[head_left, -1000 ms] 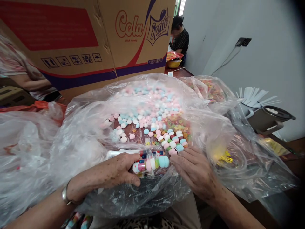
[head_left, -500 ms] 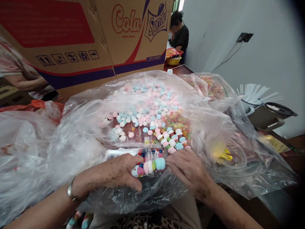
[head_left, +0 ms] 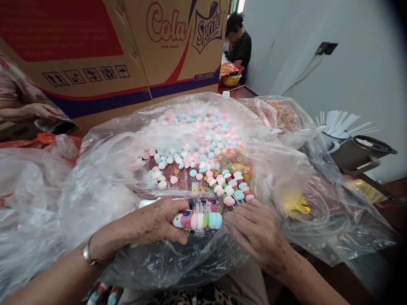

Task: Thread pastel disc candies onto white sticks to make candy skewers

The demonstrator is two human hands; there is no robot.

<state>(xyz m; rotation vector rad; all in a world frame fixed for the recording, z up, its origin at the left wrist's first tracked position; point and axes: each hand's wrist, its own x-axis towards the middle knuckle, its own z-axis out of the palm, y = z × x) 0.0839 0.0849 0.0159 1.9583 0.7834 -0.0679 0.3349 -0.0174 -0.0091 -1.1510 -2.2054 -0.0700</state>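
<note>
My left hand (head_left: 159,222) is closed around a small clear wrapper (head_left: 182,220) printed in pink, white and blue. A marshmallow skewer (head_left: 206,221) in pink, white, green and blue lies level, its left part in or against the wrapper; I cannot tell how deep it sits. My right hand (head_left: 257,231) has its fingers curled together at the skewer's right end, where they hide the stick. Just beyond it, several finished-looking skewers (head_left: 229,186) lie side by side. A stack of printed wrappers (head_left: 208,205) lies behind the held one.
Loose marshmallows (head_left: 197,144) and gummy rings (head_left: 237,160) are heaped on clear plastic sheeting (head_left: 104,169). A big carton (head_left: 104,46) stands behind. White sticks (head_left: 340,123) and a dark jug (head_left: 362,152) are at the right. Two people work nearby.
My left hand and the wrapper have shifted slightly left and up, while the skewer stays level between my hands. At the far left, another person's hand has come into view.
</note>
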